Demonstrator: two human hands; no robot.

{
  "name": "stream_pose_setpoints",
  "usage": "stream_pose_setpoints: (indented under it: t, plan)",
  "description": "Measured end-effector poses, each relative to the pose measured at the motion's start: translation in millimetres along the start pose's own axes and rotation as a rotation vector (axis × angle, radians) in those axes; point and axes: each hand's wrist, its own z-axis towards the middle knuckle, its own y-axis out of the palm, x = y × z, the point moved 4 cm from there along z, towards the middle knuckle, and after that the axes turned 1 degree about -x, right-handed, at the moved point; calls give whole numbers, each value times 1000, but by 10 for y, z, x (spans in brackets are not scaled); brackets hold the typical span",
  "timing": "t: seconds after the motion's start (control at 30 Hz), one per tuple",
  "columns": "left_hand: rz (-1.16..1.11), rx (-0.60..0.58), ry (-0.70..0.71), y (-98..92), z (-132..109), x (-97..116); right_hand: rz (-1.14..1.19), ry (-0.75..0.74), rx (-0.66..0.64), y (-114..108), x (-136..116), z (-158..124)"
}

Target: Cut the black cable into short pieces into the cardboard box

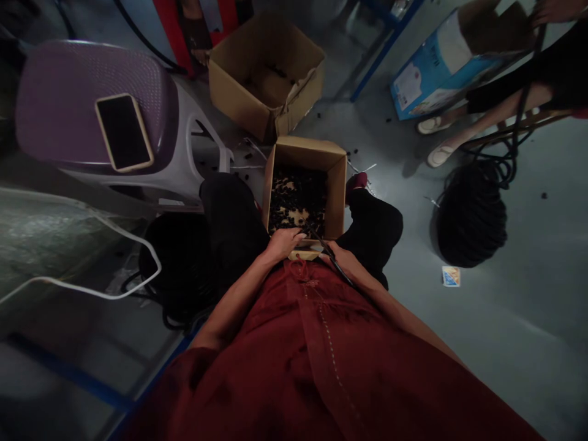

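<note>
The box [305, 153] stands between the person's knees, and it is full of small black bits [296, 202]. If a knee moves, the box could tip, and the bits could spill onto the floor [519, 343]. The long black strip [333, 260] could also catch on the box edge and flick bits out if it is pulled fast. The left hand [282, 243] is at the near edge of the box, with its fingers [298, 233] curled a little and touching the bits, but I cannot tell if it is gripping them. The right hand [342, 260] is closed around the long black strip, and one end of the strip reaches over the box. Far left of the box lie a white cord [114, 288] and a purple chair [68, 104] with a phone [124, 131] on it. Just past the box is a second box [264, 76]. Right of the box are a small card [451, 276], a coil of black cable [471, 214], a blue carton [436, 73], and another person's legs [500, 110].
</note>
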Motion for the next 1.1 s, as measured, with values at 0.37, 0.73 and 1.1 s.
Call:
stream_pose_setpoints:
  t: [0.37,0.73,1.1]
  plan:
    - [-249,-106,-106,71,-19,-36,-30,42,-16,53,61,-44]
    - [-944,-423,-314,114,-78,-45,8,9,33,184,204,25]
    - [-754,-435,-324,108,-118,-22,152,-28,-8,211,221,28]
